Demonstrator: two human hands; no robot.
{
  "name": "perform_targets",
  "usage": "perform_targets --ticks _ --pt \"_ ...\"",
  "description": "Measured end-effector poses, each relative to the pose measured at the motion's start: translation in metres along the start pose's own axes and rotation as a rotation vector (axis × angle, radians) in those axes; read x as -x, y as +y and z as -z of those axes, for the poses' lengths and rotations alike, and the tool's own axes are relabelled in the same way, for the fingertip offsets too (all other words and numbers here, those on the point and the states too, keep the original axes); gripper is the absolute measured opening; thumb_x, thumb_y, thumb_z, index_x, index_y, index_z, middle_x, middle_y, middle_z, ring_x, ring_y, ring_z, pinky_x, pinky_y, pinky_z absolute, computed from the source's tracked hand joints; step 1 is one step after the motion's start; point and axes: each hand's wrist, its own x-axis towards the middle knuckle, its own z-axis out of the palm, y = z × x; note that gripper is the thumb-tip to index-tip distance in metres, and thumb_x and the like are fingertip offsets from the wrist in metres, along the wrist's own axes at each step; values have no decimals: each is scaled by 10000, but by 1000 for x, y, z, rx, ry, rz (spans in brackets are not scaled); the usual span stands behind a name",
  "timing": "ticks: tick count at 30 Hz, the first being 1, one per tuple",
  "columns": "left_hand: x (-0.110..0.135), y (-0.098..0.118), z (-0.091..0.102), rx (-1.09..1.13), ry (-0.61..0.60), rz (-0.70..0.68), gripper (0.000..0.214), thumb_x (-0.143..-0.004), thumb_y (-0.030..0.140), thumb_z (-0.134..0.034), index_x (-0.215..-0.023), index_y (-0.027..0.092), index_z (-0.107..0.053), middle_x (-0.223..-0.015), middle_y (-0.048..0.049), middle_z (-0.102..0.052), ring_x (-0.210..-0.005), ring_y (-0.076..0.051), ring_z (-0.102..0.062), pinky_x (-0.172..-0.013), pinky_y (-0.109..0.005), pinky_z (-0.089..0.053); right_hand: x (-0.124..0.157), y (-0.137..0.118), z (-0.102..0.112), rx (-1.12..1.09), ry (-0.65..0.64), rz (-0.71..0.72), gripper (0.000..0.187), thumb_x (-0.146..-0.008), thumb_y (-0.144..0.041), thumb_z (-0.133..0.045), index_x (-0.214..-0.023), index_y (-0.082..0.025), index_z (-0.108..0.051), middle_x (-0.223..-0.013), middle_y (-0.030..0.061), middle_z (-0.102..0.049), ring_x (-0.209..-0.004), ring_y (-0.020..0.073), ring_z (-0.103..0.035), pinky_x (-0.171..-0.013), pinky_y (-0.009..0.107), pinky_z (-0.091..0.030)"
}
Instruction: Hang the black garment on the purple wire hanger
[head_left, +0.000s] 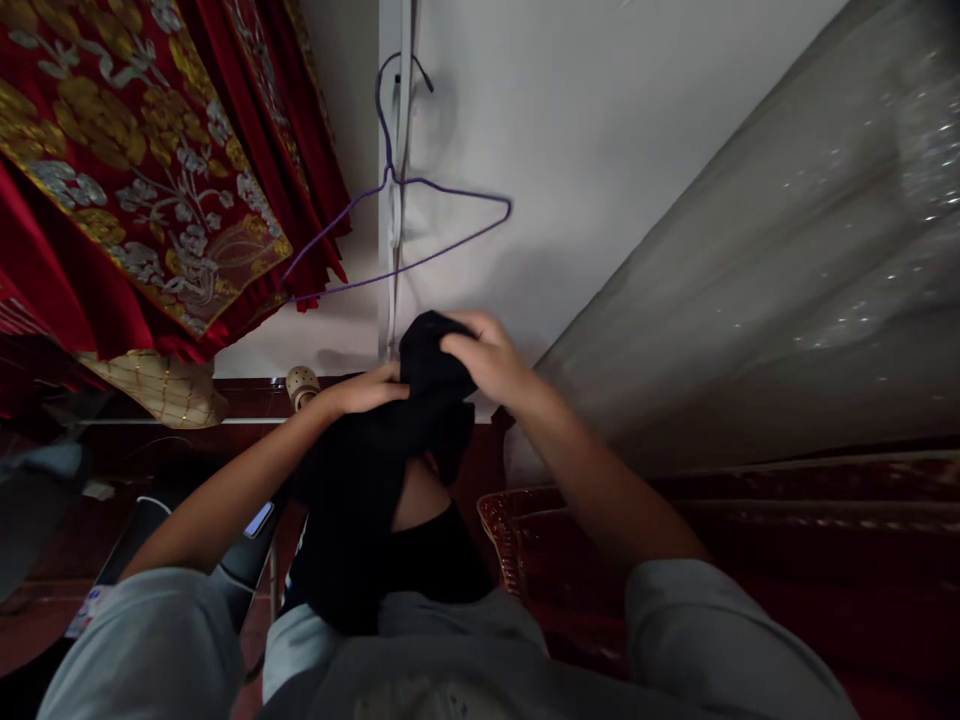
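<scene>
A black garment (352, 480) hangs from my two hands and drapes down over my lap. My right hand (484, 355) pinches its bunched upper end between thumb and fingers. On the other side, my left hand (375, 388) grips a fold of the same cloth, its fingertips partly hidden by the fabric. Just above the hands a bare purple wire hanger (450, 188) hangs against the wall, touching neither hand. What kind of garment the black cloth is cannot be made out.
Red cloth with gold and silver embroidery (150, 150) hangs at upper left. A plastic-covered bulky thing (750, 280) leans along the right, above dark red carved furniture (517, 540). A beige clog (302, 382) stands by the wall, and a lit phone (259, 520) lies at left.
</scene>
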Motion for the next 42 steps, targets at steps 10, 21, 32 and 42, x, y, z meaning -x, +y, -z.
perform_targets --ticks 10,21,32,42 --pt "86 14 105 -778 238 178 428 -852 647 -684 -786 229 -747 -877 -89 -733 -1035 -324 -684 -1026 -480 -498 -71 48 18 210 532 186 320 -893 -187 -452 -1106 -241 -685 -1229 83 -691 -1297 261 -594 -1149 471 -455" --pt "119 0 110 -933 280 400 328 -973 365 -455 -904 182 -719 -951 -138 -728 -911 -294 -689 -908 -464 -541 -99 93 4 167 397 -164 413 -877 -315 -623 -572 -229 -358 -577 -21 -297 -626 145 -409 -586 280 -387" --pt "47 63 88 -524 518 -179 284 -940 235 -486 -1101 170 -711 -1319 -111 -689 -1256 -284 -637 -1155 -471 -460 -36 55 36 198 383 20 206 -845 -275 -638 -672 -209 -548 -680 3 -526 -699 169 -525 -678 310 -451" --pt "6 83 123 -611 736 -270 80 -970 242 -613 -1023 222 -670 -1105 -59 -663 -1155 -269 -590 -1141 -504 -441 -28 37 61 429 478 218 398 -932 -193 -559 -1327 -233 -582 -1388 145 -605 -1251 287 -631 -986 429 -537"
